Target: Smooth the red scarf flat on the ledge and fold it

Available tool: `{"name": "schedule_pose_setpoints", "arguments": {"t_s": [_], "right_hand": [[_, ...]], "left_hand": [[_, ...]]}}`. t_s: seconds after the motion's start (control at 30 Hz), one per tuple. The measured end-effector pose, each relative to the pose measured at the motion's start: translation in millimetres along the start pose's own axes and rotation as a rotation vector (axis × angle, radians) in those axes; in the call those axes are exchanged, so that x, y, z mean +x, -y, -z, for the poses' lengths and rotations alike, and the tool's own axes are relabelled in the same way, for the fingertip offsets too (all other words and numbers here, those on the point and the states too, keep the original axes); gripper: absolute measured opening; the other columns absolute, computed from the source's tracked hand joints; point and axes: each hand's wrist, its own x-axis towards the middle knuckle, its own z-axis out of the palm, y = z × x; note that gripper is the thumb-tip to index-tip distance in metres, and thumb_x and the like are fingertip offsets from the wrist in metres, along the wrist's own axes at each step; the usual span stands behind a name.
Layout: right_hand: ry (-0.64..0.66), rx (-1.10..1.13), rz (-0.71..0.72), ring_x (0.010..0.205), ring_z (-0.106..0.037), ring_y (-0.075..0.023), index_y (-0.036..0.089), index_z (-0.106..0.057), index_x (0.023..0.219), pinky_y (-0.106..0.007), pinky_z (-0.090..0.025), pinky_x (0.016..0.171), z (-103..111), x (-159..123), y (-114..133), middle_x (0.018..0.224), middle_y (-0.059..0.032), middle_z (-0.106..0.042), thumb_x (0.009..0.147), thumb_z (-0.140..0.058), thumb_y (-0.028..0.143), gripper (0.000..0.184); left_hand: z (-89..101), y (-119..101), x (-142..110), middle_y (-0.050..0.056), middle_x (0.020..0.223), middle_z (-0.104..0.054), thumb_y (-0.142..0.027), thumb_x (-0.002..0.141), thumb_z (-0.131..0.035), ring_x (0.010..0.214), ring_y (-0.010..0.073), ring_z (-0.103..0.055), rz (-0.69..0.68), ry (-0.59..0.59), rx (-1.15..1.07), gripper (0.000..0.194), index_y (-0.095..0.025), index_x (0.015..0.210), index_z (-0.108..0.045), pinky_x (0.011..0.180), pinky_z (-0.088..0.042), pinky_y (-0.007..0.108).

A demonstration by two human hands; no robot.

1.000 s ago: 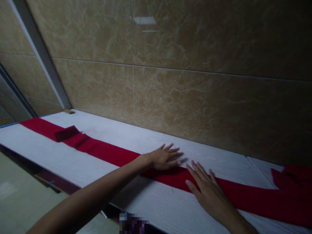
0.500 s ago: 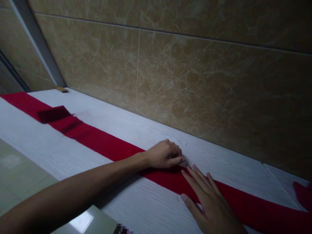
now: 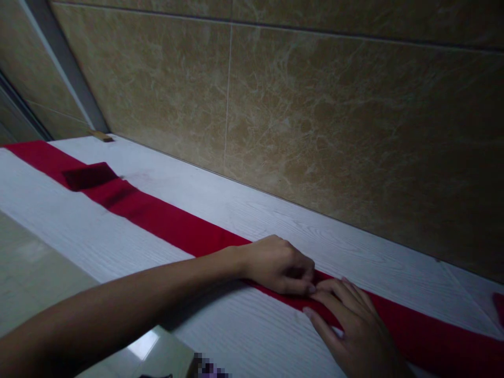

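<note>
A long red cloth strip (image 3: 169, 220) runs lengthwise across a white wood-grained board (image 3: 145, 252). Over the strip, right of centre, is my left hand (image 3: 279, 262), its fingers curled and thumb pressed toward the forefinger; whatever is between them is hidden. My right hand (image 3: 350, 320) rests on the strip just beside it, thumb apart from the other fingers, which bend a little. Its fingertips meet or nearly meet my left thumb. Further left, a folded red piece (image 3: 90, 176) stands up from the strip.
A brown marbled tile wall (image 3: 315, 121) rises behind the board. At the far left corner, a small brown block (image 3: 101, 136) lies near a grey metal post (image 3: 74, 68). Another red piece (image 3: 499, 304) shows at the right edge. Pale floor tiles (image 3: 35, 257) lie below the front edge.
My left hand has moved right and down along the strip, toward my right hand. My right fingers have bent and drawn closer to it. The view has tipped slightly downward.
</note>
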Motion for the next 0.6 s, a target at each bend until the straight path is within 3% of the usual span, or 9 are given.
{"name": "schedule_pose_setpoints", "arguments": {"t_s": [0.1,0.3,0.6], "right_hand": [[0.019,0.051,-0.021,0.083,-0.066,-0.0226,0.026,-0.064,0.095,-0.040,-0.047,0.080,3.2,0.9,3.2,0.089,-0.0016,-0.070,0.095,-0.056,0.023,0.008],[0.111,0.135,-0.062,0.079,-0.064,-0.0207,0.027,-0.061,0.091,-0.037,-0.043,0.074,6.2,2.2,6.1,0.085,0.0014,-0.068,0.090,-0.058,0.014,0.013],[0.181,0.202,-0.123,0.078,-0.061,-0.0194,0.026,-0.062,0.087,-0.035,-0.040,0.073,10.3,4.7,13.1,0.083,0.0018,-0.066,0.089,-0.061,0.012,0.014]], "left_hand": [[0.3,-3.1,-0.3,-0.003,0.075,-0.070,-0.033,0.088,-0.072,0.063,0.0094,-0.060,0.009,0.063,-0.021,0.013,-0.021,0.094,-0.071,0.058,-0.039,0.020],[-2.1,-2.8,0.1,-0.003,0.082,-0.074,-0.032,0.083,-0.080,0.070,0.0118,-0.065,-0.037,0.165,-0.024,0.015,-0.022,0.090,-0.072,0.062,-0.042,0.021],[-6.6,0.3,-1.2,-0.002,0.087,-0.076,-0.031,0.084,-0.079,0.074,0.0128,-0.068,-0.076,0.170,-0.016,0.013,-0.022,0.088,-0.072,0.063,-0.043,0.023]]}}
